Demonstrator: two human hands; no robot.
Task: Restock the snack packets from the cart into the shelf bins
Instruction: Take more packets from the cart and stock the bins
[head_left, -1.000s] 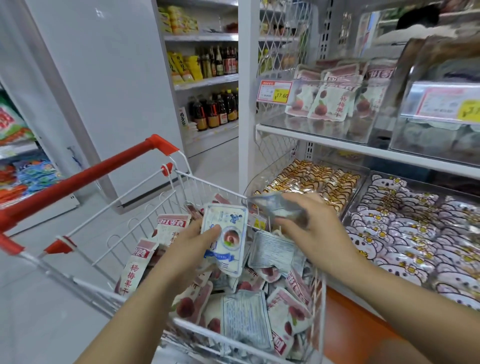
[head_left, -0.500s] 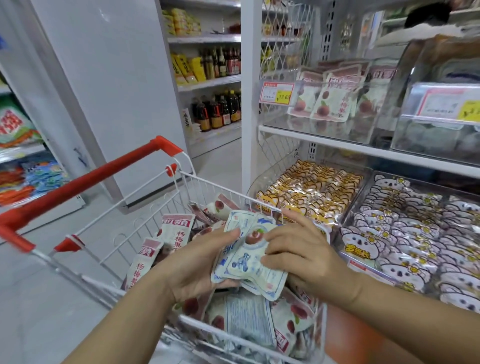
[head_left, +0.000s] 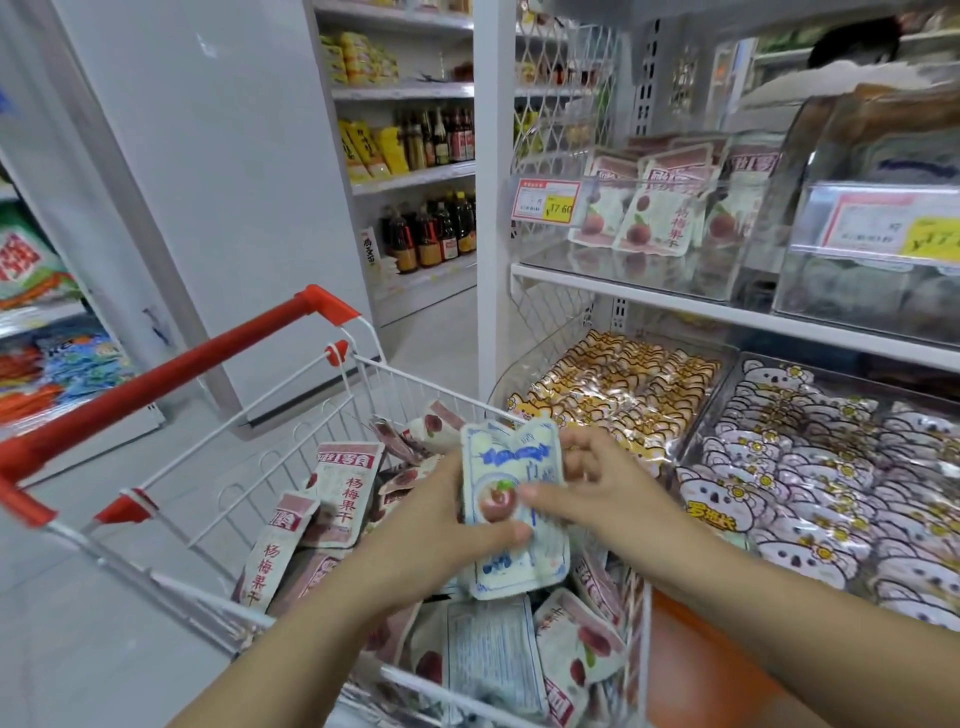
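Above the white wire cart (head_left: 249, 457), both hands hold a small stack of white-and-blue snack packets (head_left: 511, 540) printed with a red fruit. My left hand (head_left: 441, 535) grips the stack from the left, thumb across its front. My right hand (head_left: 597, 488) pinches it from the right side. The cart holds many more packets (head_left: 332, 493), pink-and-white ones with red lettering, some lying face down. On the upper shelf, a clear bin (head_left: 649, 223) holds matching pink packets behind a price tag.
The cart's red handle (head_left: 171, 364) runs across the left. Lower shelf bins hold orange cartoon packets (head_left: 618, 389) and white bear-print packets (head_left: 810, 467). Another clear bin (head_left: 872, 260) sits at upper right. Behind stand shelves of bottles (head_left: 431, 228) and a white pillar (head_left: 488, 182).
My right hand brought a packet over and joined it to the one in my left hand. The stack has turned upright and risen a little, both hands now on it.
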